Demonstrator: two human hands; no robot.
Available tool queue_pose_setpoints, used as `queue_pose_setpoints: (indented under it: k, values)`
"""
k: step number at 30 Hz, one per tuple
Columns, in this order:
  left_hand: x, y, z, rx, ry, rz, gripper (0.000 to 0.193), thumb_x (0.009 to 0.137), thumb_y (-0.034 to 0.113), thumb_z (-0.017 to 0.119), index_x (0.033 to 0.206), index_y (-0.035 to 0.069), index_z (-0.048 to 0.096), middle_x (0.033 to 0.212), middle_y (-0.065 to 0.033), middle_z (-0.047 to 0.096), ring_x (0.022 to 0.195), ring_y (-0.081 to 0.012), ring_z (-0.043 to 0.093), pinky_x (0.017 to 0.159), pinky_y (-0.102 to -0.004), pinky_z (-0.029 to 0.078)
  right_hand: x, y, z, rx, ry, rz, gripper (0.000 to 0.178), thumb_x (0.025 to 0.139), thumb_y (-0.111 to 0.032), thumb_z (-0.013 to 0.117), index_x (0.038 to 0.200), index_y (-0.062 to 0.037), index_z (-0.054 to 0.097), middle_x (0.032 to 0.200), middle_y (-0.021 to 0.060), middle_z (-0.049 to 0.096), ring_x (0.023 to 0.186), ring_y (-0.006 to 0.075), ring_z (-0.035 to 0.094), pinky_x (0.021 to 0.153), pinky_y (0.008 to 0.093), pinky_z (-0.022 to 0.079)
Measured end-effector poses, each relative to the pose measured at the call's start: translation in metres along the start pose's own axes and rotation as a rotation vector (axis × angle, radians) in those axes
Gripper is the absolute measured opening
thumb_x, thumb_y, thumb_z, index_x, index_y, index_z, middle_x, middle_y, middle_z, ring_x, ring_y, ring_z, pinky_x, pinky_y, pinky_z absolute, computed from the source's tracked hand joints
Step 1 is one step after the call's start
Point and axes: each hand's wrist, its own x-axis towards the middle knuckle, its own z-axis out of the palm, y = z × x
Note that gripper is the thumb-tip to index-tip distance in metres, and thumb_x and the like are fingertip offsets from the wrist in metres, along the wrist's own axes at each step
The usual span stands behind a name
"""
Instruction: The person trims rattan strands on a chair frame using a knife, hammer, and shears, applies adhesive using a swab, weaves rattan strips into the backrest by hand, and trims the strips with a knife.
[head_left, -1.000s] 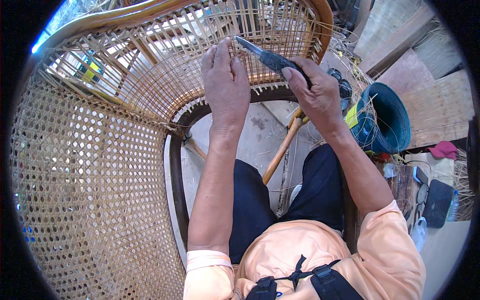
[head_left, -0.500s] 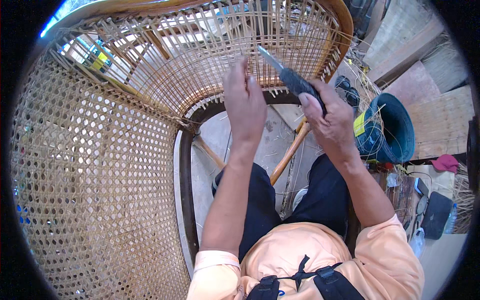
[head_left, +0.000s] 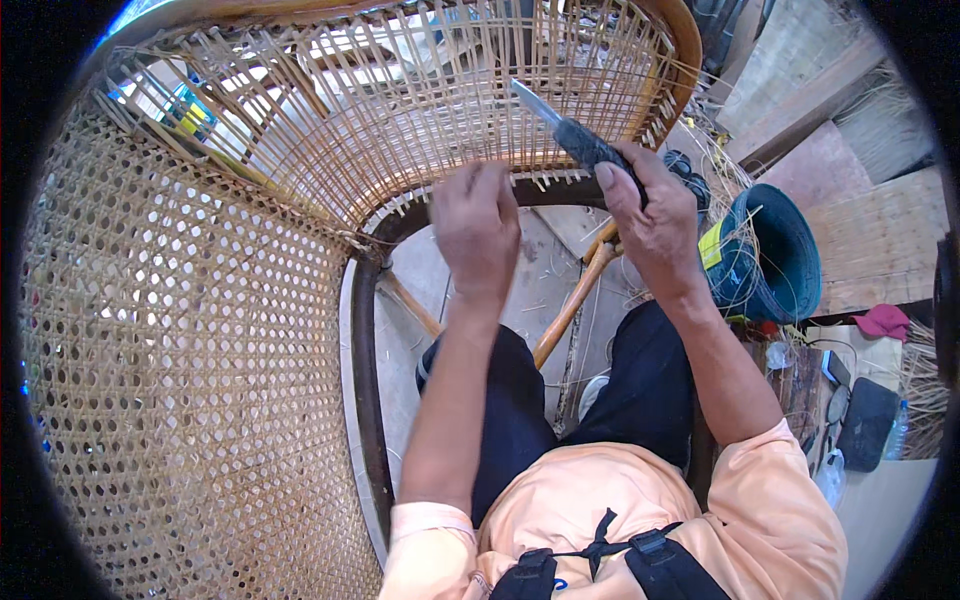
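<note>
My right hand (head_left: 655,215) is wrapped around the black, wrapped-looking handle of a knife (head_left: 590,147). Its bare blade points up and left, over a curved panel of woven cane strands (head_left: 440,120). Beside it, to the left, my left hand (head_left: 475,235) is closed with the fingers bent, close to the panel's lower edge where short strand ends stick out. Whatever it may pinch is hidden by the fingers and slight blur. A wooden chair frame (head_left: 368,400) carries this panel and a large sheet of holed cane webbing (head_left: 190,380) on the left.
A teal bucket (head_left: 795,255) with loose cane strands stands at the right. Wooden boards (head_left: 870,240) lean behind it. A red cap (head_left: 882,322), a phone (head_left: 836,368) and a dark flat pad (head_left: 867,425) lie lower down. A wooden rail (head_left: 575,300) crosses before my knees.
My left hand has dropped lower, and its raised fingers have curled in. The right hand stays on the knife, shifted slightly left and up. The whole view has tilted a little.
</note>
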Motion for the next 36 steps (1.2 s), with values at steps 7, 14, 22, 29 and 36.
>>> queue_pose_setpoints:
  k: [7,14,22,29,36]
  values:
    - [0.073,-0.023,-0.004,0.364,0.03,0.373,0.03,0.077,0.013,0.065,0.106,0.023,0.064,0.105,0.0034,0.056,0.101,-0.0211,0.051,0.083,-0.0374,0.042,0.013,0.008,-0.014,0.042,-0.017,-0.021,0.024,0.091,-0.022,0.059,0.098,-0.0001,0.063,0.074,0.0159,0.061,0.062,0.0214,0.06,0.057,0.031,0.047]
    - [0.076,-0.022,-0.003,0.351,0.016,0.348,0.031,0.078,0.011,0.063,0.107,0.022,0.065,0.107,0.0022,0.058,0.101,-0.0242,0.053,0.084,-0.0412,0.041,0.045,0.018,-0.027,-0.045,-0.134,-0.003,0.031,0.091,-0.031,0.057,0.098,-0.002,0.066,0.073,0.0138,0.062,0.062,0.0197,0.059,0.055,0.0308,0.046]
    - [0.079,-0.021,0.007,0.265,0.085,0.288,0.032,0.074,0.004,0.063,0.1,0.023,0.067,0.097,0.0012,0.062,0.096,-0.0244,0.053,0.082,-0.0414,0.038,0.076,0.01,-0.056,-0.201,-0.474,0.022,0.032,0.094,-0.031,0.054,0.103,-0.0016,0.064,0.078,0.0075,0.061,0.069,0.0154,0.056,0.064,0.0296,0.046]
    - [0.063,-0.02,-0.004,0.473,0.02,0.303,0.036,0.075,0.009,0.06,0.109,0.02,0.062,0.109,-0.0011,0.056,0.103,-0.0263,0.049,0.088,-0.0424,0.035,0.064,-0.02,-0.053,-0.334,-0.438,-0.246,0.028,0.092,-0.027,0.056,0.1,-0.0008,0.061,0.077,0.0087,0.059,0.071,0.016,0.056,0.065,0.0301,0.045]
    - [0.04,-0.059,-0.063,0.458,-0.022,0.144,0.041,0.075,0.01,0.059,0.116,0.008,0.055,0.122,-0.0073,0.047,0.116,-0.0285,0.039,0.098,-0.0463,0.03,0.045,-0.045,-0.012,-0.025,-0.265,-0.039,0.024,0.091,-0.023,0.058,0.097,0.0004,0.063,0.077,0.013,0.061,0.065,0.0193,0.059,0.061,0.0319,0.046]
